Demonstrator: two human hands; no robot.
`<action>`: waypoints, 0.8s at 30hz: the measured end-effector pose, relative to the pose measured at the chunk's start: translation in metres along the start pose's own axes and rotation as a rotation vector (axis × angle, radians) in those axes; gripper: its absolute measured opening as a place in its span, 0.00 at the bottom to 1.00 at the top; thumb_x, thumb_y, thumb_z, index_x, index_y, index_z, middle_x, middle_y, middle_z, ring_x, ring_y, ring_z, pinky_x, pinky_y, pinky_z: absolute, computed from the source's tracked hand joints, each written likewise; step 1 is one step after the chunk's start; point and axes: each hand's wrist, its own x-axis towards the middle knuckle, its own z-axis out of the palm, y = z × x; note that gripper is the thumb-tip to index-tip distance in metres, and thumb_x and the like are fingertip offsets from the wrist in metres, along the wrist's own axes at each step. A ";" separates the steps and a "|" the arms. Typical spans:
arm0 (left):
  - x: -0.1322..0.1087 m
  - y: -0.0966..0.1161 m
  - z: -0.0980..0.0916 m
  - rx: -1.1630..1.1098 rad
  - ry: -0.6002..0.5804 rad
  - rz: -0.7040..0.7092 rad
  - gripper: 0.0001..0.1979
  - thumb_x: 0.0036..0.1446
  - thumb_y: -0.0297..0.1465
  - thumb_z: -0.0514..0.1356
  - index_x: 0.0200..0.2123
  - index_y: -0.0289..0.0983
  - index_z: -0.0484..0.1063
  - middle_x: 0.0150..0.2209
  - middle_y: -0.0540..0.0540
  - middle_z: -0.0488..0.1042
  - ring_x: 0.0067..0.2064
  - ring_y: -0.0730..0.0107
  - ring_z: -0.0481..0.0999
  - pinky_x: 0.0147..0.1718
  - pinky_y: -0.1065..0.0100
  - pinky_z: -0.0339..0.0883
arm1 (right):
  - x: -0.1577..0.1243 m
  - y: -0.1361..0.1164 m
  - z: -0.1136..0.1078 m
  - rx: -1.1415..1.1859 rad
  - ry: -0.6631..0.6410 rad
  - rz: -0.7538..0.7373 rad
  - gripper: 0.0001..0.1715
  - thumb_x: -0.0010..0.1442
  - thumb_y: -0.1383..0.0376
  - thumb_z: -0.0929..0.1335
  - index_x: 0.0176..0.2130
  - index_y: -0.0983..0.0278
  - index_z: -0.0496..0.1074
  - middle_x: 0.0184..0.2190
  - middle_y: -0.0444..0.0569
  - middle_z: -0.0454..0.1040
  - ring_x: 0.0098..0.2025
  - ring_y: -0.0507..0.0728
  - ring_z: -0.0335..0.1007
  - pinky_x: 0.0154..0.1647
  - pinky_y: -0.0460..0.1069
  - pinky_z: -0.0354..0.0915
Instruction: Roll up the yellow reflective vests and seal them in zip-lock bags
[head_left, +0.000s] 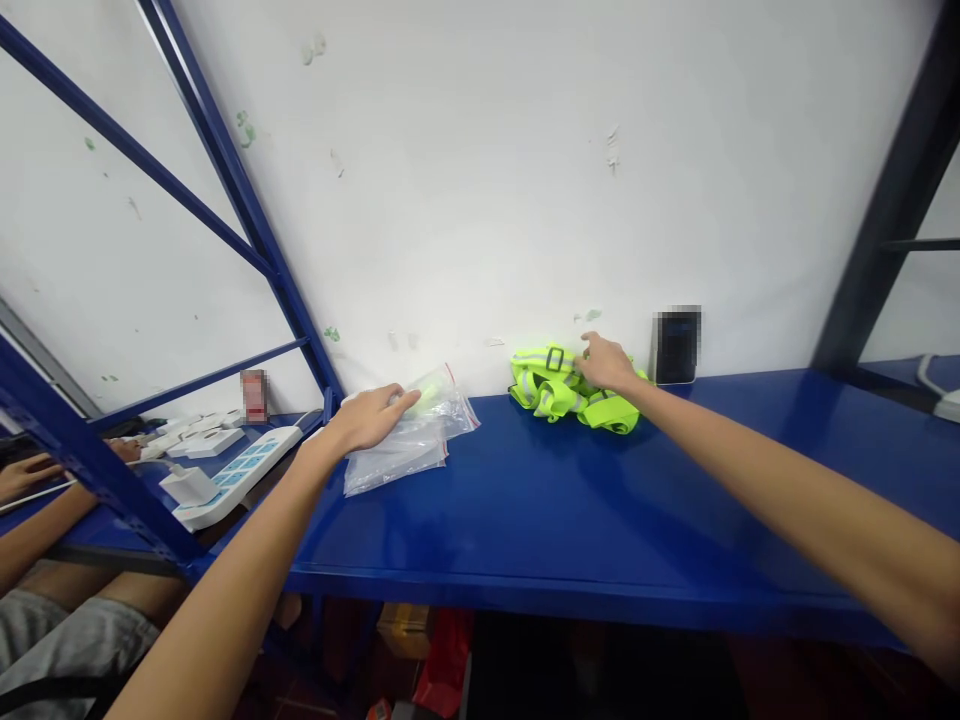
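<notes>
My left hand (373,415) lies at the left side of several clear zip bags (397,465) on the blue shelf. Its thumb and forefinger are apart, resting over the upper bag; a pale yellow-green thing (429,392) shows through the plastic. My right hand (606,362) is over a heap of neon yellow-green reflective straps (551,393), touching it from above. The forefinger points out toward the wall and the other fingers are partly bent at the straps. A black buckle (555,358) shows on the heap.
A dark phone-like device (676,345) leans on the wall right of the straps. Blue frame posts (262,240) rise at the left. Beyond them are a white power strip (244,475), white boxes (206,440) and another person's hands (34,475). Under the shelf sits a cardboard box (405,628).
</notes>
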 end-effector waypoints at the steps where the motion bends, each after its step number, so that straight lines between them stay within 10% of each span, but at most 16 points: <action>1: 0.006 -0.007 0.004 0.052 -0.019 -0.023 0.37 0.59 0.57 0.37 0.52 0.39 0.69 0.52 0.37 0.74 0.53 0.45 0.71 0.51 0.51 0.60 | -0.002 -0.004 -0.003 -0.019 0.048 -0.044 0.33 0.56 0.67 0.65 0.60 0.68 0.60 0.48 0.64 0.70 0.49 0.68 0.65 0.45 0.59 0.64; 6: 0.022 -0.039 0.076 0.281 0.044 -0.080 0.37 0.61 0.53 0.38 0.67 0.40 0.51 0.61 0.31 0.64 0.61 0.39 0.62 0.56 0.37 0.48 | -0.029 -0.036 -0.014 0.041 0.202 -0.386 0.29 0.58 0.73 0.61 0.58 0.65 0.65 0.52 0.60 0.66 0.54 0.67 0.61 0.52 0.60 0.62; 11: 0.022 -0.058 0.145 0.155 -0.108 -0.078 0.36 0.62 0.53 0.33 0.69 0.45 0.45 0.66 0.35 0.56 0.68 0.44 0.52 0.60 0.38 0.43 | -0.073 -0.074 0.000 0.081 0.038 -0.741 0.17 0.61 0.72 0.60 0.46 0.64 0.72 0.47 0.56 0.70 0.51 0.63 0.64 0.53 0.56 0.61; 18: 0.037 -0.069 0.126 0.160 -0.223 -0.012 0.37 0.61 0.55 0.35 0.69 0.46 0.46 0.67 0.37 0.56 0.68 0.44 0.50 0.61 0.37 0.39 | -0.120 -0.110 0.028 -0.039 -0.202 -1.058 0.14 0.63 0.68 0.62 0.45 0.64 0.73 0.50 0.55 0.71 0.52 0.61 0.65 0.55 0.56 0.60; 24: 0.051 -0.079 0.095 0.280 -0.183 -0.028 0.35 0.61 0.54 0.40 0.66 0.46 0.54 0.65 0.38 0.59 0.68 0.42 0.48 0.61 0.34 0.29 | -0.115 -0.093 0.045 -0.292 -0.205 -0.829 0.21 0.61 0.63 0.65 0.53 0.66 0.71 0.55 0.62 0.68 0.61 0.70 0.58 0.60 0.63 0.56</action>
